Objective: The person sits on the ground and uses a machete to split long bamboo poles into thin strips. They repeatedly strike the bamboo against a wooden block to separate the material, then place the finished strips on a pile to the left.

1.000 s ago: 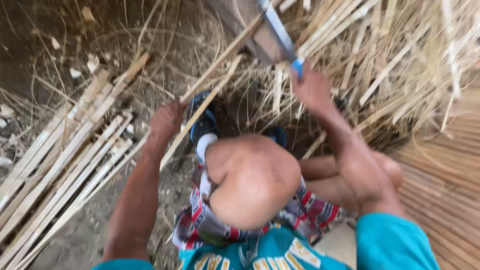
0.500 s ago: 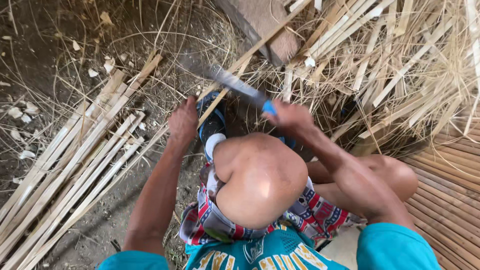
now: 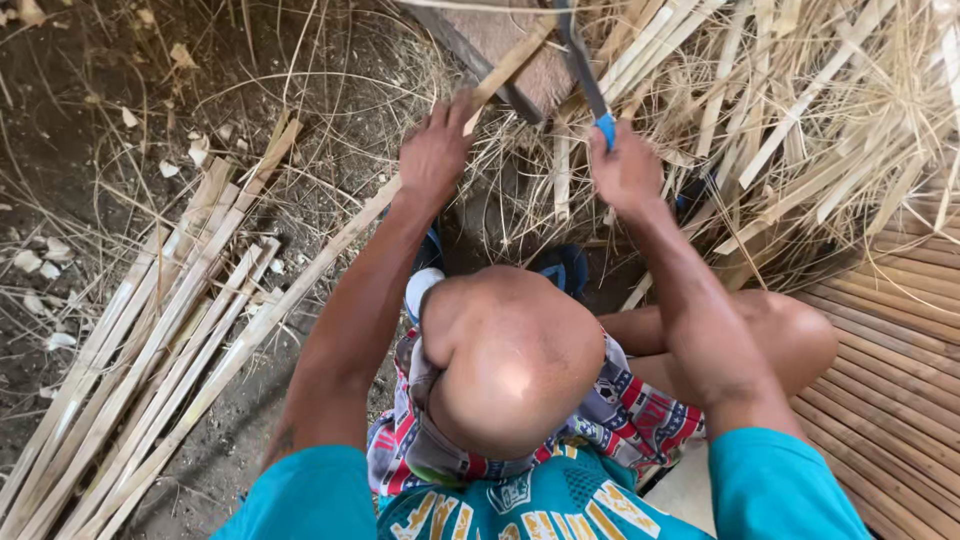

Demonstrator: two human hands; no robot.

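My left hand (image 3: 433,152) grips a long bamboo strip (image 3: 300,275) that runs from a wooden block (image 3: 510,50) at the top down to the lower left. My right hand (image 3: 625,172) is closed around the blue handle of a knife (image 3: 583,70), whose dark blade points up and rests against the strip's upper end on the block. My bent knee (image 3: 510,350) sits between my arms, and my other leg (image 3: 790,335) lies folded to the right.
A pile of split bamboo strips (image 3: 150,350) lies on the dirt at the left. Tangled bamboo slivers and shavings (image 3: 800,110) heap at the upper right. A woven bamboo mat (image 3: 900,380) covers the right side. A blue sandal (image 3: 565,270) shows by my knee.
My left hand slid up the strip toward the block. My right hand brought the knife down across the strip, then swung it back up so the blade meets the strip's top end.
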